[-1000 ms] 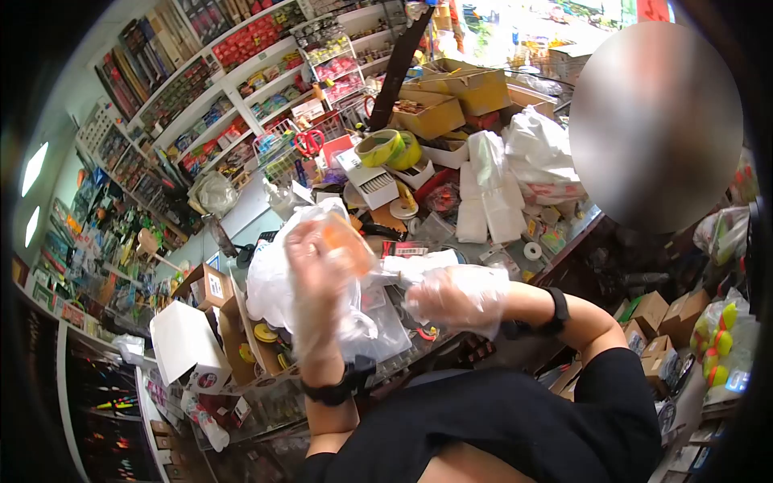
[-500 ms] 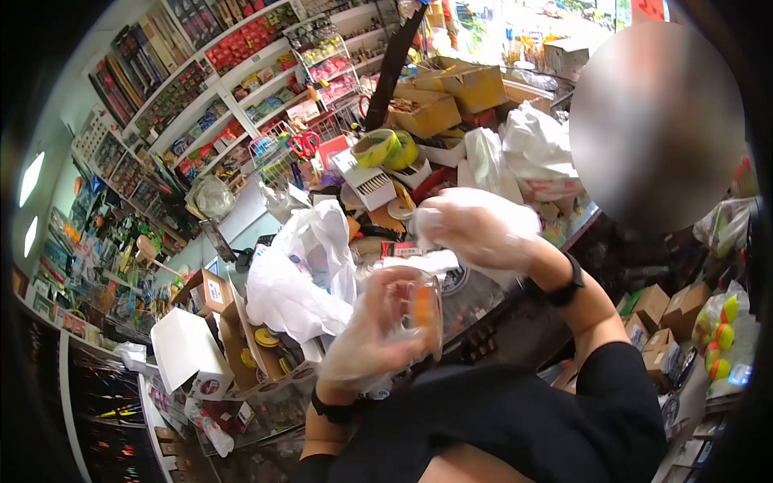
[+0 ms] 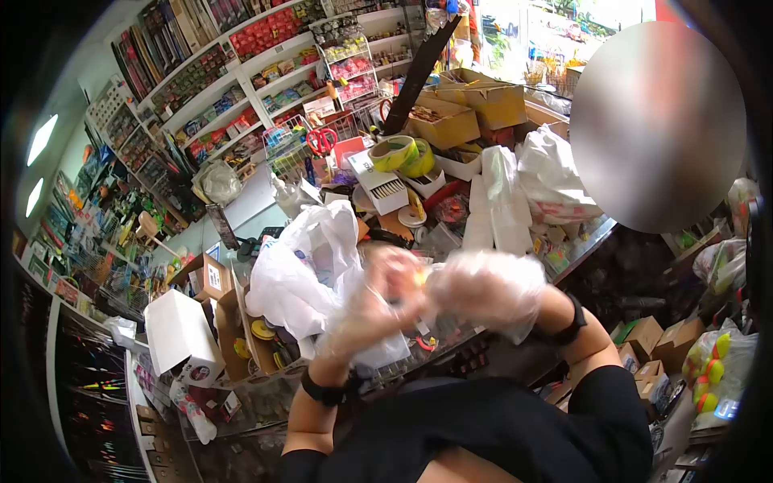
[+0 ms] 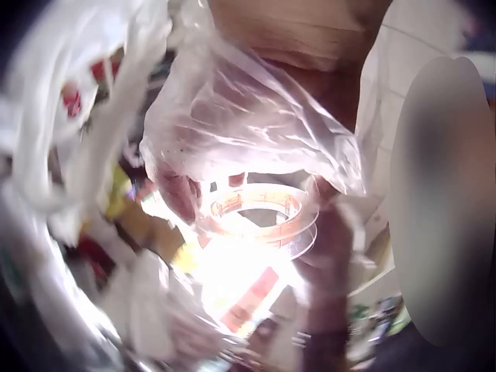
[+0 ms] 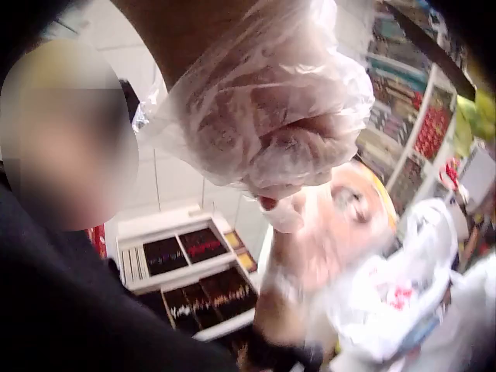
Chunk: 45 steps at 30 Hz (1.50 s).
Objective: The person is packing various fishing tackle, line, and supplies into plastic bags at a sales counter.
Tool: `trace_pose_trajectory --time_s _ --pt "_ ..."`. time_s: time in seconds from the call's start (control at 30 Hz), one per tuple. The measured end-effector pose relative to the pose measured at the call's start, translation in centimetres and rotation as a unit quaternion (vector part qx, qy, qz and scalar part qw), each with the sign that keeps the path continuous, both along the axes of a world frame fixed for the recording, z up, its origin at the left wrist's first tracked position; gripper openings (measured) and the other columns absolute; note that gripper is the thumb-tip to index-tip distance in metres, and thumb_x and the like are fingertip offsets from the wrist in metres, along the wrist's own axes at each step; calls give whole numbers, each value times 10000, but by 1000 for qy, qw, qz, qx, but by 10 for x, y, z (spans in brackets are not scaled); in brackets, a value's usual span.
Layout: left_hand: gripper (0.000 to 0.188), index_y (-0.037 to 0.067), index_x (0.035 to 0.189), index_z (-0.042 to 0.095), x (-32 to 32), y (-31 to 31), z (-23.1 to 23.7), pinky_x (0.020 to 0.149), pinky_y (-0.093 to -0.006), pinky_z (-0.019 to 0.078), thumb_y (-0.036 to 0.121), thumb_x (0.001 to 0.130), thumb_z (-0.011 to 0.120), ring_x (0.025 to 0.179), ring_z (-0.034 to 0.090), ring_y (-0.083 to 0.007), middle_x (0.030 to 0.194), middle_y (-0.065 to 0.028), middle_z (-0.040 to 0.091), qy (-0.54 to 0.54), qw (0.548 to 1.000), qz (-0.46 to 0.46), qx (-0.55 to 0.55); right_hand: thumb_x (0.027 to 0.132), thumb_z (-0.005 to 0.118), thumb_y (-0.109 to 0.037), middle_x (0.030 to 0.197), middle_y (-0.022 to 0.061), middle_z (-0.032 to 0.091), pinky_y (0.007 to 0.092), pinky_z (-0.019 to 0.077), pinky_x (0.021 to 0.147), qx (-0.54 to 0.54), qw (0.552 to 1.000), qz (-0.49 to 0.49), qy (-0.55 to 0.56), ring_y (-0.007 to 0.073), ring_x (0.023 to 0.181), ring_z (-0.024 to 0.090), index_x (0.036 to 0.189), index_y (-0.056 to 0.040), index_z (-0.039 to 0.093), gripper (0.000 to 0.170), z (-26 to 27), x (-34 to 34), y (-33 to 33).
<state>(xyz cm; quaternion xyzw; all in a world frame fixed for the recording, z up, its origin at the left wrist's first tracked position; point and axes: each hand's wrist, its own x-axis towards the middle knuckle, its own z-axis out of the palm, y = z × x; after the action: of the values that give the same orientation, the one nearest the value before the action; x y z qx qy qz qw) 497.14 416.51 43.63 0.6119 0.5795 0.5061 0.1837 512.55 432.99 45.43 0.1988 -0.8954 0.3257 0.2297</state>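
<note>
A clear plastic spool [image 4: 283, 231] with an orange band round it sits in my gloved left hand [image 3: 382, 294], whose fingers and thumb grip its rim. Only a bit of orange shows in the head view, between the two hands. My right hand [image 3: 487, 286], also in a thin clear glove, is curled into a fist close beside the left. In the right wrist view the curled right hand [image 5: 279, 143] comes right before the spool side, and whatever lies inside it is hidden. Both hands are blurred above the counter.
White plastic bags [image 3: 294, 274] stand left of the hands, near an open carton [image 3: 254, 330] and a white box [image 3: 183, 342]. Tape rolls [image 3: 394, 154], cardboard boxes [image 3: 483, 101] and small goods crowd the counter behind. A person stands at the right across the counter.
The right hand rose away from the left, then came back down beside it. The left hand swung down and right with the spool, then turned and rose slightly.
</note>
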Motion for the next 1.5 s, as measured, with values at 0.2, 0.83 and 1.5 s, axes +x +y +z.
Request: trace_pose_trajectory --time_s 0.2,0.83,1.5 --pt "534 73 1238 376 5 1 20 791 -306 489 79 776 644 914 552 -160 1094 -90 508 -191 979 52 54 835 577 -110 771 128 579 407 459 638 60 989 27 -135 316 705 576 877 -48 574 75 -15 -4 -11" --pt "680 78 1351 266 33 27 -39 991 -369 401 77 812 681 1217 434 -233 1288 -146 411 -411 905 -105 12 912 581 -218 826 35 609 220 456 570 -669 692 -28 -269 89 686 560 1099 -49 548 254 -71 1 5" --pt "485 -18 1261 409 36 -3 -39 1016 -361 378 227 893 607 1121 501 -213 1196 -139 511 -339 935 95 47 814 655 -430 890 144 678 362 506 755 -123 860 -442 -222 277 830 647 1082 -23 606 491 -121 -62 106"
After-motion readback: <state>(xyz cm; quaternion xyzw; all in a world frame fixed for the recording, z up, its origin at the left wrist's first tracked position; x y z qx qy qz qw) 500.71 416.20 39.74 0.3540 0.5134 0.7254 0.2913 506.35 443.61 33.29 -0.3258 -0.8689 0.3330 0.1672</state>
